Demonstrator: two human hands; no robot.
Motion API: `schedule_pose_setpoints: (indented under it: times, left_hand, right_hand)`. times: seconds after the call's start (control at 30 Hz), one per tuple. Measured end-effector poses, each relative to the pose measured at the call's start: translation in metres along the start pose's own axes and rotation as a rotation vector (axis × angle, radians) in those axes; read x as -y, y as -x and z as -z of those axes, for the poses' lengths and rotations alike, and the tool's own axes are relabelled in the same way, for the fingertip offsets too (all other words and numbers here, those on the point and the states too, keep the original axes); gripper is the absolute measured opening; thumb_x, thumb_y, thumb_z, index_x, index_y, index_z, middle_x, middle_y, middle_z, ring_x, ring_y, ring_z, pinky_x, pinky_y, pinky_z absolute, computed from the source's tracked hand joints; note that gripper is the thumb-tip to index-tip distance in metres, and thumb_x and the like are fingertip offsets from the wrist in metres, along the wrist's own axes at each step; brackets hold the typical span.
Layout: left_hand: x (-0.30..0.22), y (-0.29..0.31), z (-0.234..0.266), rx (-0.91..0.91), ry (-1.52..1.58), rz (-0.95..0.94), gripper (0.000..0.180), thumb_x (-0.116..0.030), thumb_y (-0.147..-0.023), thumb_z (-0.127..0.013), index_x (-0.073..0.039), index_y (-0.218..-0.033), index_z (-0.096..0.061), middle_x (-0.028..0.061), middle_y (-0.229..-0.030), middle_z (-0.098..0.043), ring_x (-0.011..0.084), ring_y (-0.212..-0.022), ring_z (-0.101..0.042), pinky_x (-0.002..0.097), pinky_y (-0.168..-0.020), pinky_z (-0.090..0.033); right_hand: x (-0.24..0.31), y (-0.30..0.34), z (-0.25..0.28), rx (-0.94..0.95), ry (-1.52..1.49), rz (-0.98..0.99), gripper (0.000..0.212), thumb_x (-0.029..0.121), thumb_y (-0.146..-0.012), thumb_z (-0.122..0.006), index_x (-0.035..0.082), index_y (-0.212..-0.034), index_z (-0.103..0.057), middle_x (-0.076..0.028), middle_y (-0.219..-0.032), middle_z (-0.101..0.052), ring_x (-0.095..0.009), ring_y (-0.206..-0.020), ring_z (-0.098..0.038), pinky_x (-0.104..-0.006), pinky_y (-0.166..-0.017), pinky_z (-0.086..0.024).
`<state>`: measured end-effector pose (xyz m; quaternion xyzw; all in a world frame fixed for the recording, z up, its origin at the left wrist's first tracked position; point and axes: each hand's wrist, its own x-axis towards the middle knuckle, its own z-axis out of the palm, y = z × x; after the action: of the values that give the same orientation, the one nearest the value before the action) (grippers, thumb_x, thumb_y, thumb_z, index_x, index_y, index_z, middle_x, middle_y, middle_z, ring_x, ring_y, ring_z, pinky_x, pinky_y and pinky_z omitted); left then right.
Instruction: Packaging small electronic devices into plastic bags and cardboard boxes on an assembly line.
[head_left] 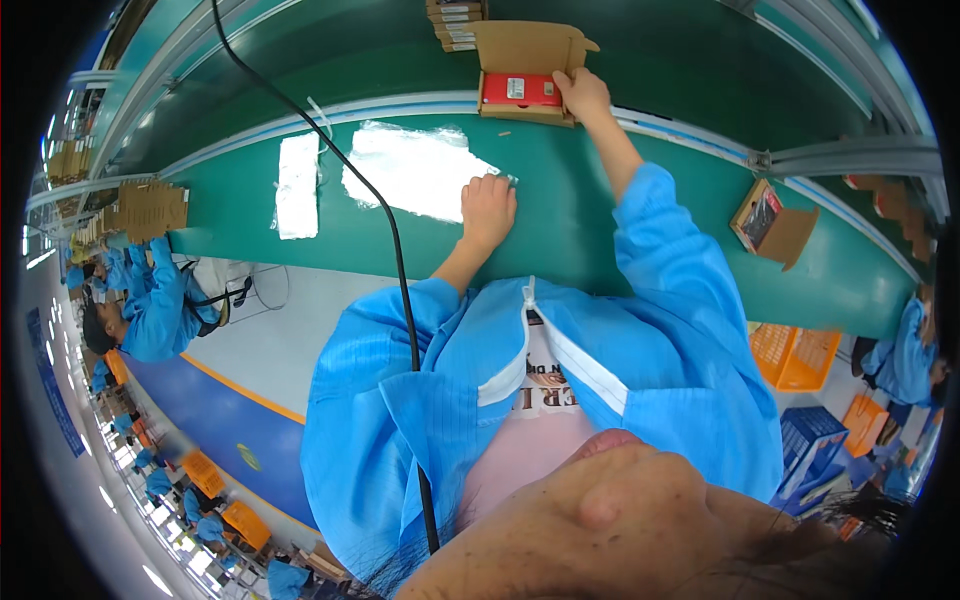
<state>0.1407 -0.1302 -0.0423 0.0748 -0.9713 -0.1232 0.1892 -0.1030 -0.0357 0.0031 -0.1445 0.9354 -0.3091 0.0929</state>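
Observation:
My right hand [586,97] reaches out to an open brown cardboard box [530,50] standing at the far edge of the green bench. In that box lies a flat red box [533,90] with a pale label; my thumb and fingers are closed at its right end. Nearer to me, my left hand [488,212] rests with curled fingers over the right corner of a stack of shiny white plastic bags [405,170]. A corner of the bag pokes out beyond the fingertips. Glare hides the bags' detail, and the hand covers part of their edge.
A narrow white bag [297,187] lies further left. Another open carton [768,222] is on the right, and cartons [453,22] are stacked behind the rail. A black cable [385,210] hangs across the view. Orange crates [795,357] stand below; co-workers [165,310] sit at the left.

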Motion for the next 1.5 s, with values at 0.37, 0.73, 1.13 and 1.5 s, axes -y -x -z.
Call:
schedule_pose_setpoints:
  times: [0.37,0.73,1.13,1.5]
  left_hand:
    - [0.003,0.002,0.0,-0.031,-0.004,-0.018,0.019,-0.018,-0.073,-0.063,-0.009,-0.086,-0.054,0.0073,-0.082,-0.051,0.025,-0.077,-0.049,0.039,-0.068,-0.036]
    - [-0.004,-0.004,0.004,0.116,-0.05,0.019,0.019,-0.018,-0.075,-0.063,-0.007,-0.089,-0.055,0.0098,-0.086,-0.053,0.028,-0.082,-0.052,0.0421,-0.069,-0.039]
    - [0.004,0.015,0.032,0.184,-0.116,0.019,0.026,-0.023,-0.076,-0.064,-0.004,-0.09,-0.054,0.0126,-0.09,-0.052,0.0297,-0.085,-0.051,0.0413,-0.07,-0.04]
    - [0.021,0.018,0.008,0.178,-0.064,-0.047,0.008,-0.007,-0.073,-0.053,-0.005,-0.081,-0.052,0.0117,-0.079,-0.052,0.0294,-0.076,-0.053,0.0411,-0.065,-0.042]
  right_hand:
    - [-0.01,0.034,0.001,0.021,-0.418,0.034,0.017,0.012,-0.077,-0.056,-0.003,-0.086,-0.057,-0.017,-0.078,-0.065,-0.021,-0.055,-0.065,-0.0303,-0.052,-0.052]
    - [-0.088,0.149,0.098,-0.178,-0.176,0.006,0.048,0.006,-0.078,-0.06,0.0,-0.125,-0.048,-0.015,-0.099,-0.058,-0.023,-0.074,-0.064,-0.0313,-0.061,-0.053]
    - [-0.115,0.213,0.102,-0.457,0.434,0.552,0.034,0.007,-0.072,-0.063,0.009,-0.106,-0.061,-0.008,-0.099,-0.056,-0.026,-0.087,-0.058,-0.0334,-0.069,-0.049]
    - [-0.173,0.22,0.145,0.364,-0.004,-0.702,0.053,0.046,-0.085,-0.058,0.0,-0.061,-0.063,-0.013,-0.049,-0.058,-0.022,-0.056,-0.064,-0.0315,-0.055,-0.052]
